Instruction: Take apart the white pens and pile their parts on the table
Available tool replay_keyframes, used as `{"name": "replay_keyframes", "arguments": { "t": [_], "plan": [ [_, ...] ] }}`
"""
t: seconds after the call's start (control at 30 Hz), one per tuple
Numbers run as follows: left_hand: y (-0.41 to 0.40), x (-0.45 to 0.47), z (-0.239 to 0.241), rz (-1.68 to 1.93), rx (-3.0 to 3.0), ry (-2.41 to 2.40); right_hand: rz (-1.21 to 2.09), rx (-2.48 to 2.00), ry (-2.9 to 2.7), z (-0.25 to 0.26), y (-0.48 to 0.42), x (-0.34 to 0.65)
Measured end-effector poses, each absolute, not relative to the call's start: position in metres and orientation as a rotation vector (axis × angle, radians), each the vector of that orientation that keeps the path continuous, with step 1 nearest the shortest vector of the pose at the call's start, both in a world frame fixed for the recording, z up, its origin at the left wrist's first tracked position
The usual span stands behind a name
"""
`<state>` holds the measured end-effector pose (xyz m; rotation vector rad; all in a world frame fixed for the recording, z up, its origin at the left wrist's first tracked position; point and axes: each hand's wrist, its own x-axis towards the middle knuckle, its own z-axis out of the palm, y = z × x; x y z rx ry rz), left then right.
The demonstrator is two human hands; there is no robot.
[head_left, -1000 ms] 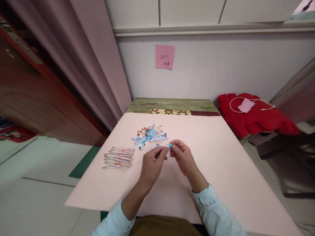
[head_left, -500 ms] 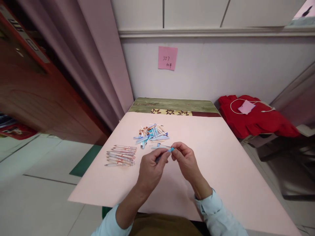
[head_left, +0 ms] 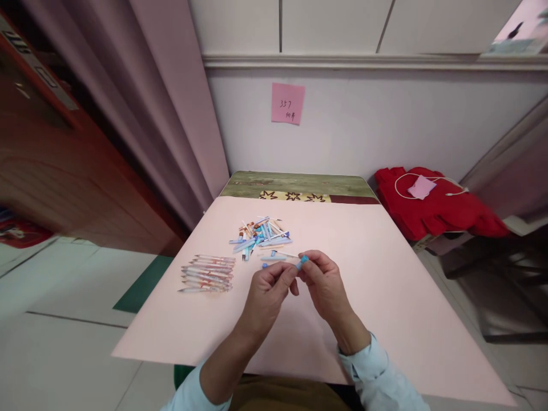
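Note:
A light blue pen part (head_left: 298, 266) with a brighter blue end is pinched between both hands above the table. My left hand (head_left: 268, 291) is closed round its left side, hiding most of it. The fingertips of my right hand (head_left: 324, 281) grip the bright blue end. Just beyond the hands, a thin white pen refill (head_left: 286, 254) and a light blue barrel (head_left: 273, 258) lie on the table. A small blue piece (head_left: 265, 265) shows beside the left knuckles; whether it belongs to the held part I cannot tell.
Farther back lies a loose heap of pen parts (head_left: 262, 235). Several patterned pens (head_left: 208, 274) lie side by side at the left on the pink tabletop (head_left: 385, 319). A red cloth (head_left: 436, 205) with a white cable is off to the right. A pink note (head_left: 287, 103) sticks to the wall.
My hands have turned the pen part slightly, and more of its bright blue end shows. A small blue piece now appears left of the left hand. The whole view has shifted a little.

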<state>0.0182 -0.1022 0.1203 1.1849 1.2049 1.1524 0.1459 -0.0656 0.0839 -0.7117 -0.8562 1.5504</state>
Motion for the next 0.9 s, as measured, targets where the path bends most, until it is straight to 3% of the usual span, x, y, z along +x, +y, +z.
{"name": "replay_keyframes", "arguments": {
  "t": [0.53,0.9],
  "plan": [
    [-0.100,0.008,0.123,1.239,1.430,1.465,0.994,-0.972,-1.416,0.091,-0.068,0.152],
    [-0.103,0.006,0.121,1.209,1.471,1.481,1.108,-0.926,-1.412,0.093,-0.065,0.159]
  ]
}}
